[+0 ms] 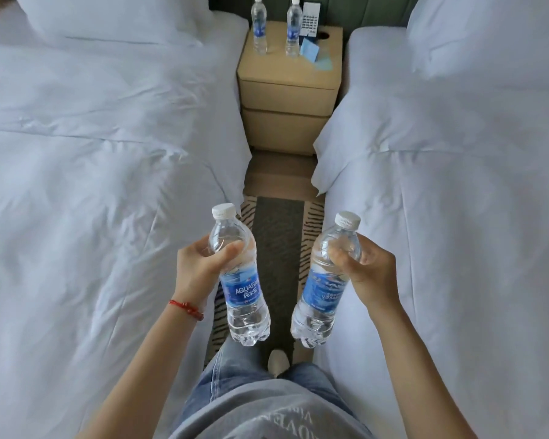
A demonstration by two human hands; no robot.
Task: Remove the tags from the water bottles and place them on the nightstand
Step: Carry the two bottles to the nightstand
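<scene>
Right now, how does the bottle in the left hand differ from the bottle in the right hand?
The left bottle shows its brand name to the camera; the right bottle shows small print on its label. The left bottle leans its cap to the left, the right bottle to the right. The left hand grips from the left side, the right hand from the right. Both are clear, full, white-capped, blue-labelled and held near the shoulder.
</scene>
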